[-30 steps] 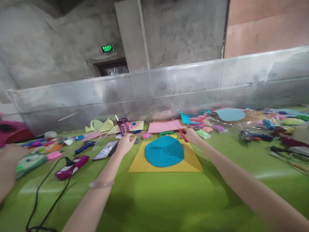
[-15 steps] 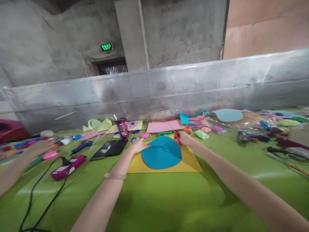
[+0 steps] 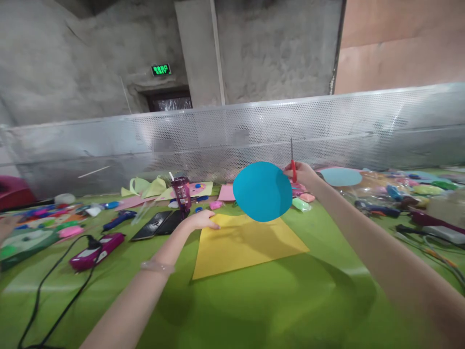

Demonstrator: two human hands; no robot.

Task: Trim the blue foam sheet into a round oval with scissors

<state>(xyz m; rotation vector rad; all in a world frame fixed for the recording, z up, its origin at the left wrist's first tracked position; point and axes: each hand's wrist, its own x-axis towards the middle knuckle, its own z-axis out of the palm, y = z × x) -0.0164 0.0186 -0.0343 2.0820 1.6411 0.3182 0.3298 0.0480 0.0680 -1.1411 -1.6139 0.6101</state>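
My right hand is raised above the table, closed on red-handled scissors and on the right edge of a rounded blue sheet. The scissors' blades point upward. That sheet hangs upright over the far part of a yellow sheet. My left hand is at the far left corner of the yellow sheet, gripping it with the thumb on top; the other fingertips are partly hidden.
Left of my arm lie a dark phone-like case, a purple cup with a straw and a magenta power strip with a black cable. A co-worker's hand shows at the left edge. Clay packets and a glue gun lie right.
My right hand has lifted the blue sheet off the yellow one, moving up and right with the scissors. The yellow sheet has turned slightly. The co-worker's arm has mostly left the view.
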